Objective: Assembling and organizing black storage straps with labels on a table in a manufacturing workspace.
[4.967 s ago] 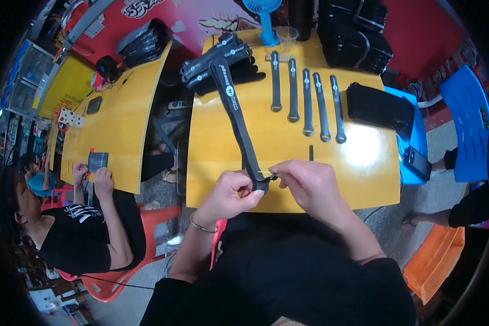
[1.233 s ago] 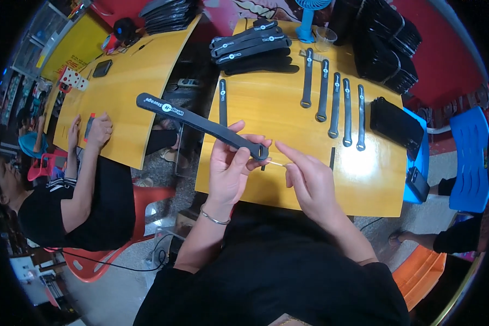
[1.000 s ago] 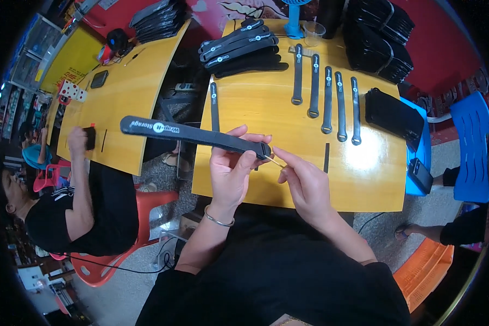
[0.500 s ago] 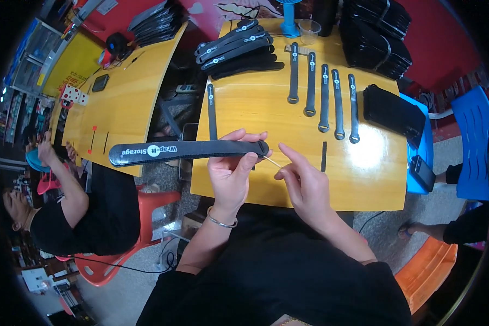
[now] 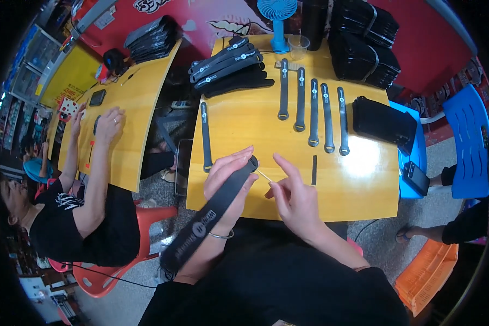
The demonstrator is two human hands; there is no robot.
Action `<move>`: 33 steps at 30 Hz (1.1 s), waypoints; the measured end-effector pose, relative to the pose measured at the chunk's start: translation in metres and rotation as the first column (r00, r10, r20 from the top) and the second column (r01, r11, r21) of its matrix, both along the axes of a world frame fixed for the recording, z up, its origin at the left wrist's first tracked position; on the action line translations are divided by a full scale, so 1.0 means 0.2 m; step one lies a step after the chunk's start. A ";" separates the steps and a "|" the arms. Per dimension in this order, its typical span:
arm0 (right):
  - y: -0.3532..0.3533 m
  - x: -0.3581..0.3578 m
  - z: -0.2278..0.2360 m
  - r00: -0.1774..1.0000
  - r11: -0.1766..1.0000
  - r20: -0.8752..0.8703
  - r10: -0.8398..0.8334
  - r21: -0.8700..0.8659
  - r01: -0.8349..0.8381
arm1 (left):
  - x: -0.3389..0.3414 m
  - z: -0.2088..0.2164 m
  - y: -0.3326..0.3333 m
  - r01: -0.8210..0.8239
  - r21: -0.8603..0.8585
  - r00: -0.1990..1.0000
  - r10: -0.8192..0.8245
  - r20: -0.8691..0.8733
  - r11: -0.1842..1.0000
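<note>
My left hand (image 5: 225, 179) is closed around the buckle end of a dark grey storage strap (image 5: 202, 220) with white printing. The strap's long tail hangs down over my left forearm. Pinched between thumb and finger of my right hand (image 5: 299, 204) is a thin pale stick (image 5: 264, 175). Its far tip meets the strap's dark rounded end, though the exact contact is too small to make out. A matching strap (image 5: 205, 138) lies on the table left of my hands, and several more, such as the nearest strap (image 5: 342, 122), lie in a row to the right.
A pile of straps (image 5: 231, 68), a blue fan (image 5: 279, 27) and a clear cup (image 5: 299, 48) stand at the back. A black case (image 5: 384, 122), black bundles (image 5: 364, 54) and a short black strip (image 5: 314, 170) are rightward. A co-worker (image 5: 87, 217) sits at the left table.
The strap in my left hand has swung from lying leftward to hanging down toward me. My right hand keeps the stick at its end. The co-worker's hands have come over the left table.
</note>
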State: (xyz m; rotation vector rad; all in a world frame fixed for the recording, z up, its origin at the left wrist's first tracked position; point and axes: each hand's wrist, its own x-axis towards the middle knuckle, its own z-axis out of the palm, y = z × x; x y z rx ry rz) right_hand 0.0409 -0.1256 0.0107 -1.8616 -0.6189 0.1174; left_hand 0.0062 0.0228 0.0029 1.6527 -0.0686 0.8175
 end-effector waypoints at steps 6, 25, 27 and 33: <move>0.01 -0.01 0.02 0.991 0.990 -0.099 0.085 0.121 -0.073 | -0.01 0.03 -0.01 -0.074 0.212 0.997 0.072 0.018 0.974; 0.06 -0.03 -0.02 0.734 0.826 -0.567 0.375 0.564 0.014 | 0.01 0.03 0.01 -0.059 0.217 0.991 0.030 0.133 0.974; 0.06 -0.03 -0.02 0.710 0.800 -0.573 0.408 0.599 0.024 | 0.01 0.03 0.00 -0.063 0.206 0.989 0.033 0.145 0.977; 0.08 -0.03 -0.04 0.785 0.839 -0.529 0.322 0.544 0.022 | 0.01 0.04 0.01 -0.081 0.269 0.983 0.033 0.179 0.960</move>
